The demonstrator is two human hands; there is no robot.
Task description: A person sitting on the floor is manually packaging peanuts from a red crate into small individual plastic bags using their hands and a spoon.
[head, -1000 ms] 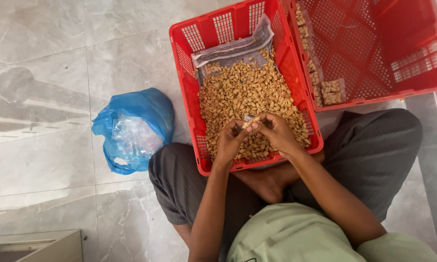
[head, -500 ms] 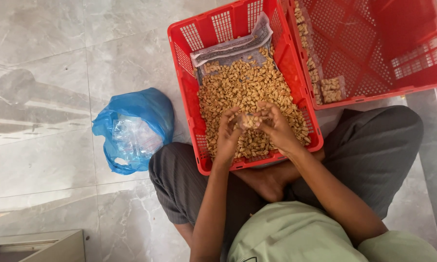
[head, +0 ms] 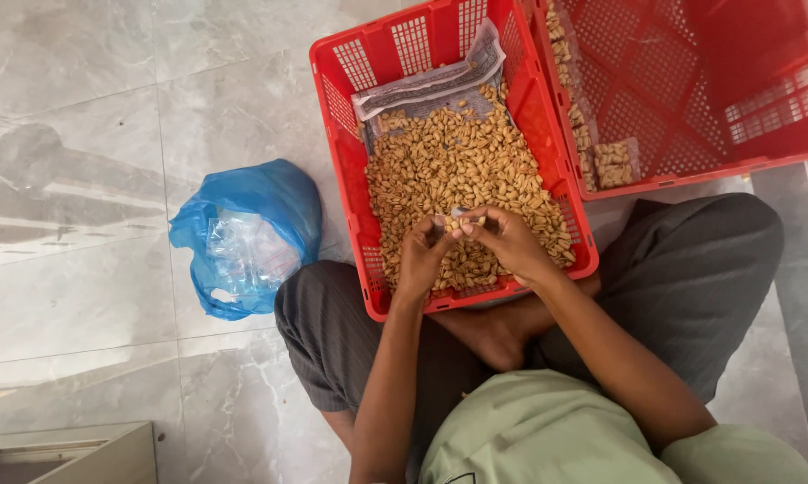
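I sit cross-legged with a red plastic crate resting against my legs. It is lined with newspaper and filled with small tan pieces that look like nuts. My left hand and my right hand meet over the near part of the heap. Their fingertips pinch a small bunch of the tan pieces together between them.
A second red crate stands to the right, with a few tan pieces along its left side. A blue plastic bag with clear plastic inside lies on the grey marble floor at my left. A pale box corner shows at bottom left.
Both hands have stayed together over the heap, shifting slightly while the fingers work the small bunch of pieces. Crates and bag have not moved.
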